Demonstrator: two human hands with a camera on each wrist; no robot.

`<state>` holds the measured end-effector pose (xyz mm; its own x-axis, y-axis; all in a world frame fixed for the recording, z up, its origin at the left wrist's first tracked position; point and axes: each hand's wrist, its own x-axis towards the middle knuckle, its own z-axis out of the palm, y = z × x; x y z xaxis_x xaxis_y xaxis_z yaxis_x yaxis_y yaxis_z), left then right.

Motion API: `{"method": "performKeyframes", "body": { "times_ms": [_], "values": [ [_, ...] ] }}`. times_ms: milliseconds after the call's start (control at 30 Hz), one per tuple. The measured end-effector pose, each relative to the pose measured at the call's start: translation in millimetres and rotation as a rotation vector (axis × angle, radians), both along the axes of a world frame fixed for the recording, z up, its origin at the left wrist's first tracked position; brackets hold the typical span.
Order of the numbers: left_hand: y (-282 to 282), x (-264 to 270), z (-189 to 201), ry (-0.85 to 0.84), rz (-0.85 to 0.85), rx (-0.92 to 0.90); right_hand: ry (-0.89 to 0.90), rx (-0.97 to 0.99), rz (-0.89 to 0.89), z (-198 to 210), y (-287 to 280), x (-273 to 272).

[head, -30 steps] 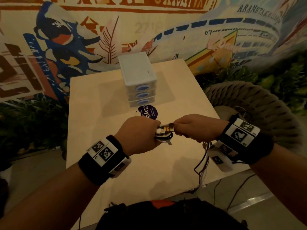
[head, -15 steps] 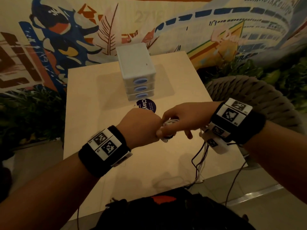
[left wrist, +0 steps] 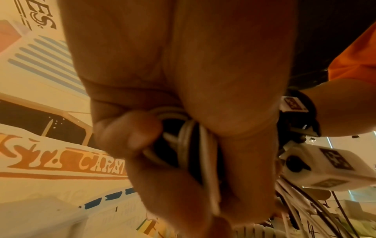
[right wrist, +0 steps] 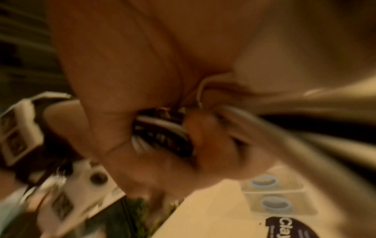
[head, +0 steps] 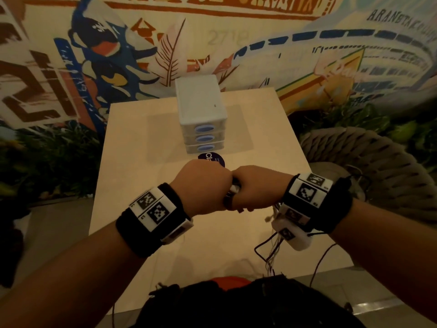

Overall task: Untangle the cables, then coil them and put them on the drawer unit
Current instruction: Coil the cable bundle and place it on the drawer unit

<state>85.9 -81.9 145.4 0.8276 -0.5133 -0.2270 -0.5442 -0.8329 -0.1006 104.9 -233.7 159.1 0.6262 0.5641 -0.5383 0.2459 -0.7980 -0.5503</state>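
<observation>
Your left hand point(head: 203, 185) and right hand point(head: 256, 185) meet knuckle to knuckle above the near half of the table point(head: 142, 185), both fists closed round one bundle of cables point(head: 233, 194). In the left wrist view your left fingers point(left wrist: 130, 136) curl round several pale loops of the cables point(left wrist: 189, 141) with dark strands between them, so that hand grips the coil. The right wrist view is blurred, but the coil point(right wrist: 162, 133) shows as a dark and pale band wedged between the two hands, with the fingers point(right wrist: 203, 133) of one hand curled against it; which hand they belong to the blur does not let you tell.

Loose strands point(head: 272, 247) hang from under your right wrist and trail down toward the near edge of the table, close to the near right corner.

The drawer unit point(head: 201, 114) stands upright toward the far middle of the table, its three blue handles facing you. Its flat top is bare. Just in front of it lies a dark round sticker point(head: 211, 158), partly hidden behind your left hand. Your hands are near the drawer unit's front but apart from it.

Bare tabletop runs on both sides of the unit, out to the left and right edges. A woven chair point(head: 366, 162) sits close off the right edge, and plants point(head: 47, 162) stand off the left.
</observation>
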Motion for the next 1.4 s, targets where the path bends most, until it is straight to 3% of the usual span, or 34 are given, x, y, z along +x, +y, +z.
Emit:
{"method": "performKeyframes", "body": {
  "times_ms": [300,533,600,667,733,800,933,1067,1267,1400],
  "values": [
    [-5,-8,3,-0.01,0.231,-0.114,0.0,-0.037,-0.011,0,-13,2],
    [-1,-9,18,0.031,0.093,-0.101,-0.005,-0.001,0.044,3,-20,3],
    [12,-7,15,0.014,0.112,-0.284,-0.004,0.066,0.006,7,-26,5],
    [25,-8,7,0.064,0.215,-0.628,0.047,0.217,-0.083,14,-33,9],
    [33,-10,-3,0.232,0.314,-1.025,0.15,0.415,-0.201,21,-37,9],
    [29,-15,-7,0.39,0.263,-1.299,0.251,0.564,-0.238,24,-34,5],
    [10,-29,7,0.539,0.072,-1.484,0.417,0.768,-0.21,21,-21,-4],
    [-3,-23,27,0.619,0.066,-1.63,0.575,0.885,-0.198,27,-18,-8],
    [-7,-25,34,0.547,0.06,-1.721,0.35,0.827,-0.126,32,-22,-10],
    [-5,-19,37,0.371,0.266,-1.828,0.333,0.679,-0.046,21,-29,-11]
  ]
}}
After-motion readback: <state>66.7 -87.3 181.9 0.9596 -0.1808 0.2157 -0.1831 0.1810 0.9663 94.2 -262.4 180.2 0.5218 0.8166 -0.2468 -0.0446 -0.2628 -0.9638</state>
